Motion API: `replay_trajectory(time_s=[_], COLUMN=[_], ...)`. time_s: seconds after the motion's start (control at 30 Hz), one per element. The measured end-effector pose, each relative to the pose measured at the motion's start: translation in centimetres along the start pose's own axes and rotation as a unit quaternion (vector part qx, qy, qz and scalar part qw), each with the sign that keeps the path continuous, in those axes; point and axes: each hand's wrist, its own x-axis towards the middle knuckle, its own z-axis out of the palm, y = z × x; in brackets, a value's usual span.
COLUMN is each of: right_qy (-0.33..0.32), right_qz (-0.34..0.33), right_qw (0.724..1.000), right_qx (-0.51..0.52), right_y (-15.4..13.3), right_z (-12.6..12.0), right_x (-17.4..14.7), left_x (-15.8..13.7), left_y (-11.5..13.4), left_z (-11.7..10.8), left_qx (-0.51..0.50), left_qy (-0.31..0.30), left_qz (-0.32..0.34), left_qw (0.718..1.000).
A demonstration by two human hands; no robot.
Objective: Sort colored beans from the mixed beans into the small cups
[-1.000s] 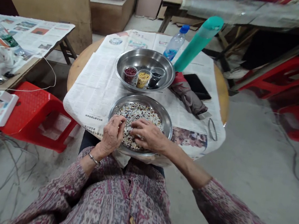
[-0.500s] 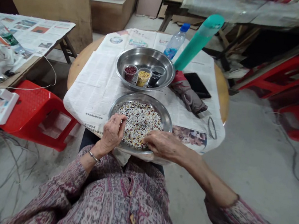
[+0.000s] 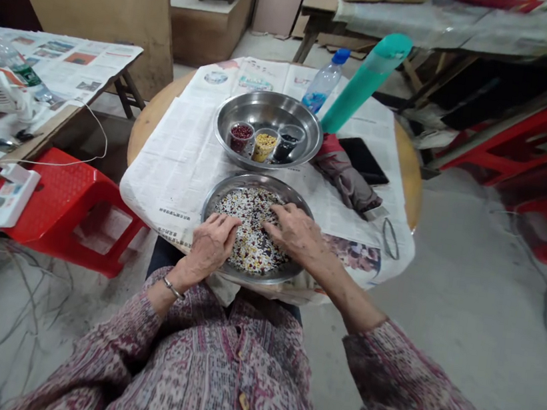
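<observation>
Grain (image 3: 251, 230), mostly white with yellow, dark red and black bits mixed in, lies spread over the bottom of a shallow metal dish (image 3: 212, 202) at the near edge of the table. The left hand (image 3: 210, 245) rests over the dish's left side with its fingers curled and close to the thumb; whether it holds anything cannot be told. The right hand (image 3: 294, 233) reaches over the right side, thumb and fingers a little apart at the surface of the mix.

Just beyond the dish sits a deeper metal bowl (image 3: 271, 107) with three clear cups in it: red beans (image 3: 241, 133) on the left, yellow kernels (image 3: 264, 144) in the middle, black beans (image 3: 289, 141) on the right. Behind the bowl stand a blue-capped bottle (image 3: 321, 90) and a tall green tube (image 3: 364, 86), which looks tilted. To the bowl's right lie a grey and red cloth bundle (image 3: 350, 178) and a flat black device (image 3: 364, 161). Newspaper (image 3: 168, 164) covers most of the table. A red stool (image 3: 64, 208), bearing a white power strip (image 3: 11, 197), stands off to the left.
</observation>
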Motion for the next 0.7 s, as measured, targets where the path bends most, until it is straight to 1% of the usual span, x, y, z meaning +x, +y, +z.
replay_trajectory(time_s=[0.07,0.13,0.2,0.27,0.33,0.37,0.43,0.53,0.6,0.63,0.7], right_qy=[-0.011,-0.024,-0.038,-0.037,-0.021,-0.007,0.029,0.077,0.085,0.082,0.064], right_qz=[-0.035,-0.088,-0.153,-0.209,-0.24,-0.241,-0.214,-0.126,-0.076,-0.062,-0.056], right_qw=[0.998,0.988,0.97,0.949,0.937,0.939,0.952,0.977,0.987,0.99,0.994], right_qx=[0.054,0.122,0.187,0.234,0.251,0.247,0.217,0.154,0.111,0.092,0.063], right_y=[-0.9,-2.2,-3.4,-4.3,-4.6,-4.5,-3.7,-2.1,-1.1,-0.7,-0.3], right_z=[0.4,1.1,1.8,2.4,2.7,2.8,2.6,1.9,1.5,1.4,1.1], right_x=[-0.5,-0.8,-0.8,-0.4,0.2,0.5,1.4,2.6,3.2,3.3,3.2], left_x=[0.0,-0.1,-0.2,-0.3,-0.3,-0.4,-0.3,-0.2,-0.1,0.0,0.2], left_y=[0.0,-0.1,-0.2,-0.3,-0.4,-0.4,-0.4,-0.3,-0.1,0.0,0.2], left_z=[0.0,0.0,0.1,0.2,0.3,0.4,0.4,0.2,0.0,-0.1,-0.3], left_qx=[-0.017,-0.037,-0.054,-0.068,-0.077,-0.079,-0.079,-0.066,-0.037,-0.018,0.017], left_qy=[0.015,0.038,0.062,0.08,0.087,0.089,0.092,0.076,0.037,0.012,-0.029], left_qz=[-0.004,-0.009,-0.013,-0.013,-0.012,-0.012,-0.012,-0.015,-0.022,-0.025,-0.028], left_qw=[1.0,0.999,0.997,0.994,0.993,0.993,0.993,0.995,0.998,0.999,0.999])
